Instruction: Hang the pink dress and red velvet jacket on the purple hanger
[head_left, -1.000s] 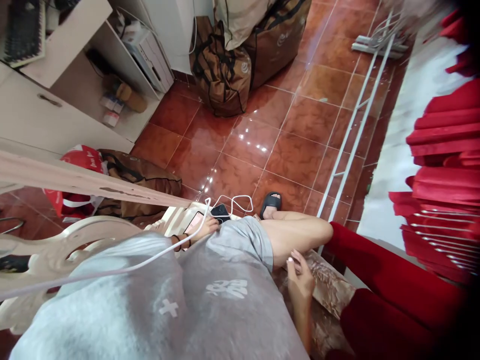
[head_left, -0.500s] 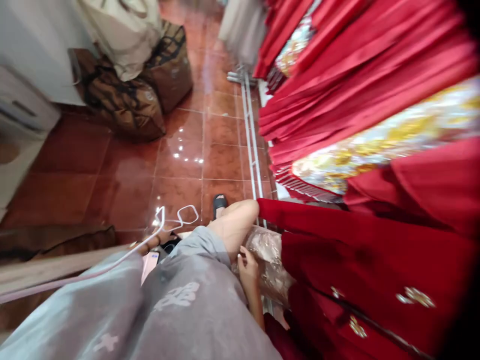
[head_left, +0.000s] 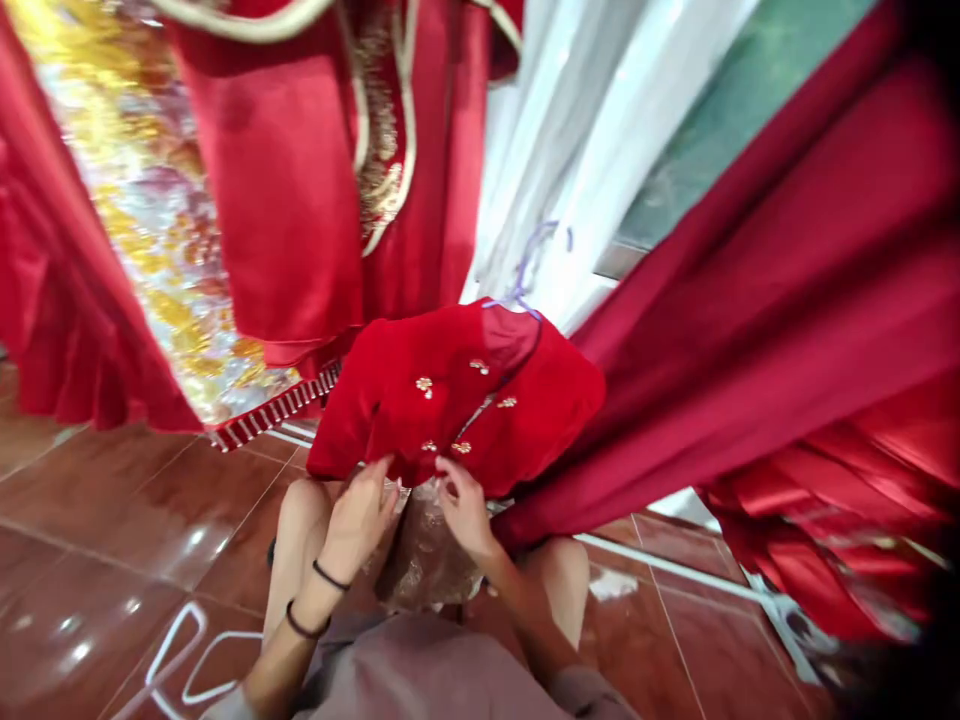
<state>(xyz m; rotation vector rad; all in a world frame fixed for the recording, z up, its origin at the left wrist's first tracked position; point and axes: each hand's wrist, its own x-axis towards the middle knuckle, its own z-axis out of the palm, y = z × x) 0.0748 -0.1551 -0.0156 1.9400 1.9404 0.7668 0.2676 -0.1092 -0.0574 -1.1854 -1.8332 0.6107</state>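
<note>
A red velvet jacket point(head_left: 405, 365) with gold floral ornaments down its front hangs on a purple hanger point(head_left: 523, 265) before me. At its lower hem, my left hand point(head_left: 362, 515) has its bent fingers closed on the left part of the edge. Just to the right, my right hand point(head_left: 466, 512) pinches the hem near the front opening. The exact finger contact is slightly blurred. Crinkled clear plastic point(head_left: 426, 555) lies below the jacket, between my knees and under both hands.
Red garments with gold trim point(head_left: 382, 150) hang behind on the left. A long dark red cloth point(head_left: 712, 330) slopes down on the right, with white curtain fabric point(head_left: 555, 130) behind. A metal rack rail point(head_left: 675, 570) runs low along the tiled floor point(head_left: 187, 510). A white looped frame point(head_left: 176, 640) stands lower left.
My view has swung right, from the floor and bags to the hanging garments. Both hands have come together at the jacket's hem; earlier the right hand was by the plastic.
</note>
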